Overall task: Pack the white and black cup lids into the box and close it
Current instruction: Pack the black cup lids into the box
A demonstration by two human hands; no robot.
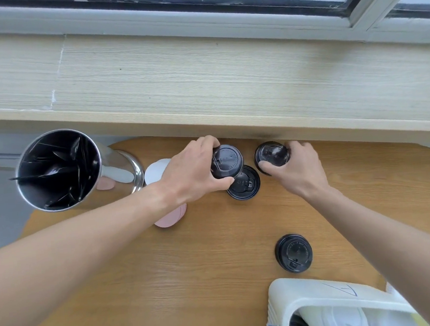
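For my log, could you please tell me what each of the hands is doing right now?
Left hand: grips a round black plastic cup lid.
Right hand: grips another round black plastic cup lid.

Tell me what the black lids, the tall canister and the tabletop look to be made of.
Black lids, such as the one lying alone: probably thin moulded plastic, semi-gloss, with raised lettering and a sip tab.
Tall canister: looks like polished metal, likely steel; its wall mirrors the surroundings.
Tabletop: wood-grain surface, matte; solid wood or laminate cannot be told.
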